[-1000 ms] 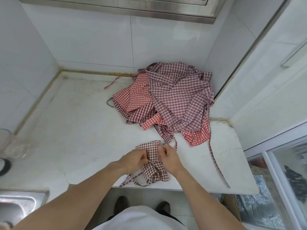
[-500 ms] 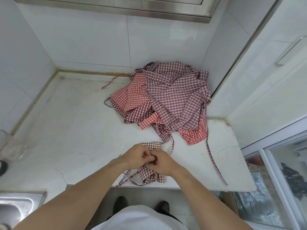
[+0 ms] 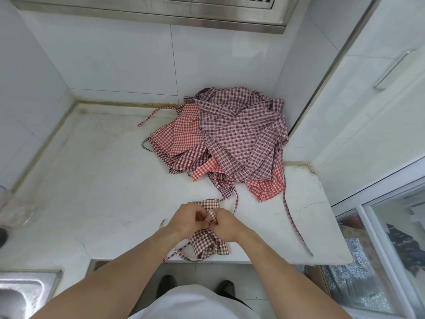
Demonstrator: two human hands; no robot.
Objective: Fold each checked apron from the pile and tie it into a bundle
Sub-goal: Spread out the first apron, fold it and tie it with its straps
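A small brown-and-white checked apron (image 3: 210,244), folded into a narrow bundle, lies near the counter's front edge. My left hand (image 3: 187,218) and my right hand (image 3: 226,224) meet over its middle, and both pinch a strip of its fabric between curled fingers. Thin ties trail from the bundle toward the front edge. Behind it, in the far right corner, sits the pile of checked aprons (image 3: 232,139), red and purple-brown, with a long tie hanging down to the right.
The white marble counter (image 3: 99,180) is bounded by tiled walls at left and back and a cabinet (image 3: 358,107) at right. A steel sink (image 3: 20,293) sits at lower left, clear glassware (image 3: 13,208) at the left edge.
My hands have closed together over the bundle's middle and now hold a loop of strip between them. The bundle's top end shows more beyond my fingers.
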